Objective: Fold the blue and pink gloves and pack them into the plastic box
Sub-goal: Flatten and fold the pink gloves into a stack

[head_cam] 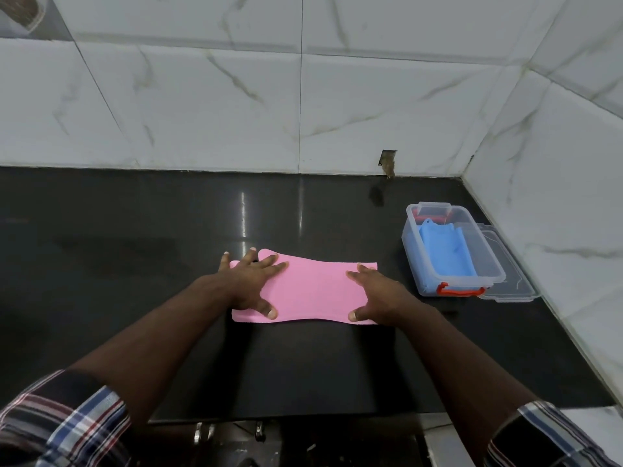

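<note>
A pink glove [312, 289] lies flat on the black counter [135, 257], stretched left to right. My left hand [251, 283] presses flat on its left end with fingers spread. My right hand [374, 296] rests flat on its right end, fingers apart too. Neither hand grips the glove. To the right stands a clear plastic box [485, 264] with a red handle [460, 290]. A blue glove [445, 251] lies inside the box.
The box's clear lid [509, 281] lies under or beside the box on its right. White marble tile walls [303, 112] close the counter at the back and right. The counter's front edge runs near my forearms.
</note>
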### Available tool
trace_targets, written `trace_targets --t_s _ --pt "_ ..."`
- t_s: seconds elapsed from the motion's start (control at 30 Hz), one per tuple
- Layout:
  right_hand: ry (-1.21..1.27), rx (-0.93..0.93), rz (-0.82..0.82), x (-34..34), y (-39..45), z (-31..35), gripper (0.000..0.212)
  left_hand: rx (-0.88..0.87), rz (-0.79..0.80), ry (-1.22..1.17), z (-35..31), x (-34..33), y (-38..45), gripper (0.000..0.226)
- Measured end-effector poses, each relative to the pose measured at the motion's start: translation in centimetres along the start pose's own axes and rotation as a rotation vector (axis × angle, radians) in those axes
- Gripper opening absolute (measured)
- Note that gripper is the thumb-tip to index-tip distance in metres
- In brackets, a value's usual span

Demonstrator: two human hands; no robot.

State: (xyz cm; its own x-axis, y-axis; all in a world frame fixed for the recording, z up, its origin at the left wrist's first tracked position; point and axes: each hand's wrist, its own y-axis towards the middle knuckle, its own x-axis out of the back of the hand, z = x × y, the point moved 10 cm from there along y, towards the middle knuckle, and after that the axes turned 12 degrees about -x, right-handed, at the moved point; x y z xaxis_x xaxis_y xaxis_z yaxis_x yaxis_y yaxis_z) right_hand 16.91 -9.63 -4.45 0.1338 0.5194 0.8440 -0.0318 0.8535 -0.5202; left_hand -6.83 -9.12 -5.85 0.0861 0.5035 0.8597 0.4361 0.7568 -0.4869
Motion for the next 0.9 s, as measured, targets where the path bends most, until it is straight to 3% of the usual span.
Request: trace_targets --t_s 0.1,0.17,0.53,0.9 --pt "0.244 -0.132 -0.167 1.6 -0.4 -2.2 0.076 0.026 -0.042 -0.014 -0.3 0.8 0.0 0.110" --pt "0.262 -0.255 -0.235 1.9 -0.6 -4.4 0.064 0.029 -0.069 -0.005 -1.2 1.3 0.0 0.107" --pt "0.240 -0.456 -0.124 0.7 0.2 -6.3 0.050 -0.045 0.059 0.091 -5.7 1.6 2.5 0.117" --pt "0.360 -0.474 -0.138 1.5 0.5 -6.0 0.033 -0.047 0.077 0.099 -5.7 1.0 3.1 0.124"
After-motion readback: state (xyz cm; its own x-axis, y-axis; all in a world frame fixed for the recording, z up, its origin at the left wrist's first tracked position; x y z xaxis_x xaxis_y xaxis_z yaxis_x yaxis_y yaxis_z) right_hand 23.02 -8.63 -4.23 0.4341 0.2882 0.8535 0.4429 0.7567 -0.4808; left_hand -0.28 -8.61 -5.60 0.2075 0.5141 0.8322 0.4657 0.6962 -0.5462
